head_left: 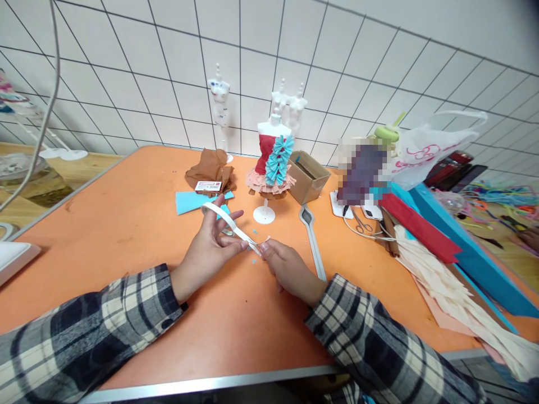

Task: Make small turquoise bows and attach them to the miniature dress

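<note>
A narrow white strip that looks like tape point(231, 222) runs from a curled end at the fingers of my left hand point(204, 251) down to my right hand point(291, 270). Thumb and fingertips of the left hand pinch its lower part, while other fingers are spread. My right thumb and forefinger close on its far end, close to the left fingertips. Just beyond stands a small white mannequin point(264, 214) in a red top point(265, 156) with blue ruffles point(278, 161) and a pink frilled skirt point(252, 180). Blue paper scraps lie beneath my hands.
Brown crumpled paper point(209, 168), a small box point(208, 186) and blue paper point(188, 202) lie behind my left hand. A cardboard box point(309, 178), grey-handled tool point(313, 247) and scissors point(362, 224) are rightward. Paper strips point(438, 275) cover the right edge; more mannequins point(219, 101) stand behind.
</note>
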### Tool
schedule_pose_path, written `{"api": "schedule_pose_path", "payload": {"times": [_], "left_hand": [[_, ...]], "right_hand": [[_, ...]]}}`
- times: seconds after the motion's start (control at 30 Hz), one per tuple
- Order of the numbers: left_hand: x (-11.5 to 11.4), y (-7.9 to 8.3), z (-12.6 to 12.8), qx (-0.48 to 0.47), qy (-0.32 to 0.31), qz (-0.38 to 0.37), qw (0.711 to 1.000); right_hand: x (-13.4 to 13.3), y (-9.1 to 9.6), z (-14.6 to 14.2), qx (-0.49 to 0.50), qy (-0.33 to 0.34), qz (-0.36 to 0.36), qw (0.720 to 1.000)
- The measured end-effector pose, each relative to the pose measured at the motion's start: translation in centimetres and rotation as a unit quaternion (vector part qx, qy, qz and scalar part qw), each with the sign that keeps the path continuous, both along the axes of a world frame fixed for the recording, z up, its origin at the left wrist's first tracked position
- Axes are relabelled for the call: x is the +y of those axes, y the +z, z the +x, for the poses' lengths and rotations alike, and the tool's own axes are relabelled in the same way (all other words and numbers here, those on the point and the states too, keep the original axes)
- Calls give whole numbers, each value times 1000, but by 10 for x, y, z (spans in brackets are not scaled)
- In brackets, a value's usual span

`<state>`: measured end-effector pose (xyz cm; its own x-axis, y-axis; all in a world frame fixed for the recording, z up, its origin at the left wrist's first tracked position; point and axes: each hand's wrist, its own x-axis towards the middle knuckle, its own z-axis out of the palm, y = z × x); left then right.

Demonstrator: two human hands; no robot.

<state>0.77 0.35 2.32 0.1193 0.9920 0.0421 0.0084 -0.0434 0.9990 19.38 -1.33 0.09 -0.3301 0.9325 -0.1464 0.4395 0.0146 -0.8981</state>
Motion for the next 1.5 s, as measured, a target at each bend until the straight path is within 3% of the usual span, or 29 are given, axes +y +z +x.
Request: {"api": "schedule_pose_path", "payload": {"times": [0.13, 0.43, 0.77, 1.13, 1.5], "left_hand": [[1, -2, 0, 2, 1, 1, 1000], [2, -8, 1, 6, 16, 26, 1000], [1, -8, -1, 16, -2, 18, 1000], [2, -3, -1, -4, -5, 14, 1000], [1, -5, 1, -2, -11, 15, 1000]], "right_hand": [[-2, 1, -1, -12, 4, 18, 1000], [-3, 1, -2, 10, 7, -22, 1000], [1, 9, -2, -22, 5, 15, 1000], [0, 8, -2, -17, -18, 10, 1000], [0, 7, -3, 11, -4, -61, 998]]}}
